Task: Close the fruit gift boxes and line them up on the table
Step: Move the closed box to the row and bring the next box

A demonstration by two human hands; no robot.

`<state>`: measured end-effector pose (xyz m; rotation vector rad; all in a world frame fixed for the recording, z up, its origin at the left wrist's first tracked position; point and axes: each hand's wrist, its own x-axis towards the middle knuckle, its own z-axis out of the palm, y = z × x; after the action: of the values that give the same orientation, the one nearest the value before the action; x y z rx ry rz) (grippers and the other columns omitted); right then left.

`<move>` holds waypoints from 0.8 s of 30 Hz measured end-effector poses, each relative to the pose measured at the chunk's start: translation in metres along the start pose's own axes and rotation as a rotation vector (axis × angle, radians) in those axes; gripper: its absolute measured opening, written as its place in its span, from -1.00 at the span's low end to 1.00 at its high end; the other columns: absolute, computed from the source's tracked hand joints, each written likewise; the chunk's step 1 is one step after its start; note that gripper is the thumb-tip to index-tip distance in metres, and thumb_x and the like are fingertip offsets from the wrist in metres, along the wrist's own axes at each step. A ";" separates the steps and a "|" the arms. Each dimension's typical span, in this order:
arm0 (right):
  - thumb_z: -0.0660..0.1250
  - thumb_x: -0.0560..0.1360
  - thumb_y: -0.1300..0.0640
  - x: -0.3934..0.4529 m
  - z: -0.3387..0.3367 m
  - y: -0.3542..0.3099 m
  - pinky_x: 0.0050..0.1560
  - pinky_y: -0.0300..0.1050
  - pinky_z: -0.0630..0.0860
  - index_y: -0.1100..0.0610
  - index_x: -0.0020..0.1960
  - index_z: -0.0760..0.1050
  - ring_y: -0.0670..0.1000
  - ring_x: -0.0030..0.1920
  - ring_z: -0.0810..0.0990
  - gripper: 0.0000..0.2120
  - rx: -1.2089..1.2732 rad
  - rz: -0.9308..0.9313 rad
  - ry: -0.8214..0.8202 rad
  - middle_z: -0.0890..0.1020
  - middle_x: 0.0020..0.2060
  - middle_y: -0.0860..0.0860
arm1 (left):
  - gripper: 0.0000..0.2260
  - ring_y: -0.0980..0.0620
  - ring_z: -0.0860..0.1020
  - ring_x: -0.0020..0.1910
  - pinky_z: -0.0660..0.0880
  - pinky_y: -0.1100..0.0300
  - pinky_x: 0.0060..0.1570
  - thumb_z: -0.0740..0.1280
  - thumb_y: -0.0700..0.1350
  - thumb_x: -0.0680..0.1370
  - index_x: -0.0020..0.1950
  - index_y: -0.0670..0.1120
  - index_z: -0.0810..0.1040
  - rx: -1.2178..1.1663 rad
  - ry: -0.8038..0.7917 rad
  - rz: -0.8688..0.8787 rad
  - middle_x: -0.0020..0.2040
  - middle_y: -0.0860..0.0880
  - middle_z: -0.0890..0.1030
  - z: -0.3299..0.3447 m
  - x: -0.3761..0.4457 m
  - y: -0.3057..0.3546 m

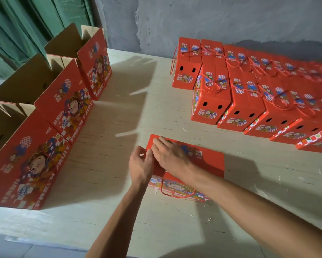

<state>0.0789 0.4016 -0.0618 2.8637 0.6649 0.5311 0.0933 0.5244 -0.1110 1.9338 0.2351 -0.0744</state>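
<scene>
A red fruit gift box [206, 162] stands on the pale table [119, 116] in front of me, its top flaps folded down. A red rope handle [177, 194] hangs over its near printed side. My right hand [167, 153] lies flat on the top near the left end, fingers straight and pressing. My left hand [140, 164] is at the box's left edge, its fingers curled and pinching something small there; what it pinches is hidden. Several closed red boxes [249, 97] stand in two rows at the right.
Three open boxes [67, 101] with raised brown flaps stand in a line along the table's left side. A grey wall [212, 19] runs behind the table, with a green curtain [26, 25] at the back left. The table's near edge [44, 239] is just below my arms.
</scene>
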 end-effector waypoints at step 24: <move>0.60 0.43 0.15 -0.163 -0.015 0.065 0.35 -0.01 0.50 0.25 0.20 0.68 0.11 0.28 0.64 -0.62 0.345 0.538 0.107 0.66 0.26 0.12 | -0.65 0.28 0.44 -0.41 0.39 0.27 -0.39 0.30 0.16 0.64 -0.21 -0.05 0.58 -0.080 -0.112 0.069 -0.43 0.20 0.53 -0.005 -0.001 -0.016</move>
<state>-0.0378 0.2709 -0.0834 3.3660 -0.0287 0.6983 0.0889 0.5342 -0.1237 1.8497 0.0955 -0.1254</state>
